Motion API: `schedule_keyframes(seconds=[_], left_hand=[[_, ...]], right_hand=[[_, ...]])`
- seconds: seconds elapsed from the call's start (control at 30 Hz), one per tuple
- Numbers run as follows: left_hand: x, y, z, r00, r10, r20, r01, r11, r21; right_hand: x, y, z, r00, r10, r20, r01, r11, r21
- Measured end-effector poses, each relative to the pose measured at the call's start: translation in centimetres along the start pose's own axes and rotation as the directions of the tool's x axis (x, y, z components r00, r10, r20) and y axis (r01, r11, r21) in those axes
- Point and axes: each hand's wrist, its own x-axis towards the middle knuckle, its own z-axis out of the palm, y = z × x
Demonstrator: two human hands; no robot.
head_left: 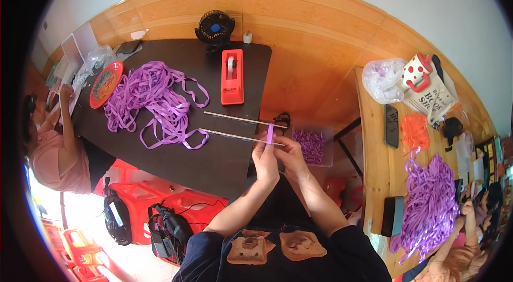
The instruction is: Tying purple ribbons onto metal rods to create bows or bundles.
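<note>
Two thin light sticks (240, 119) reach side by side from the dark table past its right edge. A short band of purple ribbon (270, 133) spans both near their right ends. My left hand (265, 163) pinches the near end of this ribbon against the nearer stick. Beside it, my right hand (294, 159) has its fingers closed at that stick's tip; what they pinch is hidden. A tangled heap of purple ribbon (152, 95) lies on the table to the left, its loops reaching toward the sticks.
On the dark table (214, 167) stand a red tape dispenser (232, 81), a black fan (215, 30) and a red plate (107, 84). A bin of purple pieces (310, 147) sits below. Another ribbon pile (430, 202) and a phone (391, 124) lie on the wooden table. People sit at both sides.
</note>
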Motion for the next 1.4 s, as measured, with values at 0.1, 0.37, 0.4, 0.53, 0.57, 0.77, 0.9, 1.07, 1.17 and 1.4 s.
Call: schedule_keyframes(seconds=[0.1,0.37,0.4,0.53,0.57,0.77,0.9,1.07,1.17,1.4], left_hand=[[-0.4,0.8,0.5,0.998,-0.052,-0.021,0.052,0.999,-0.004],[-0.9,2.4,0.7,0.991,-0.134,-0.004,0.134,0.990,0.046],[-1.1,2.8,0.8,0.992,-0.123,0.006,0.122,0.992,0.042],[-1.3,4.8,0.3,0.971,-0.227,0.080,0.222,0.973,0.063],[-1.4,5.3,0.4,0.961,-0.260,0.091,0.255,0.965,0.066],[-1.2,7.3,-0.1,0.881,-0.466,0.082,0.466,0.884,0.027],[-0.9,7.5,-0.8,0.846,-0.512,0.151,0.510,0.859,0.054],[-0.9,7.8,-0.7,0.836,-0.529,0.143,0.523,0.848,0.079],[-1.0,8.0,-0.5,0.830,-0.540,0.143,0.531,0.842,0.098],[-0.6,9.5,-0.8,0.739,-0.589,0.326,0.607,0.793,0.056]], right_hand=[[-0.1,0.9,0.3,0.997,-0.072,-0.019,0.071,0.996,-0.052],[-0.8,1.7,2.0,0.996,-0.050,-0.076,0.056,0.995,0.080],[-0.9,1.5,2.3,0.996,-0.044,-0.075,0.052,0.993,0.109],[-1.1,0.4,3.3,0.997,-0.033,-0.064,0.043,0.986,0.164],[-1.1,0.1,3.4,0.997,0.001,-0.075,0.013,0.983,0.184],[-1.3,0.1,2.9,0.993,0.060,-0.099,-0.043,0.985,0.167],[-1.7,-0.8,3.5,0.986,0.088,-0.140,-0.068,0.988,0.140],[-1.9,-0.8,3.9,0.983,0.090,-0.162,-0.069,0.989,0.129],[-1.9,-0.8,4.2,0.981,0.079,-0.176,-0.057,0.990,0.126],[-3.1,-1.9,4.5,0.977,0.055,-0.206,-0.020,0.986,0.168]])
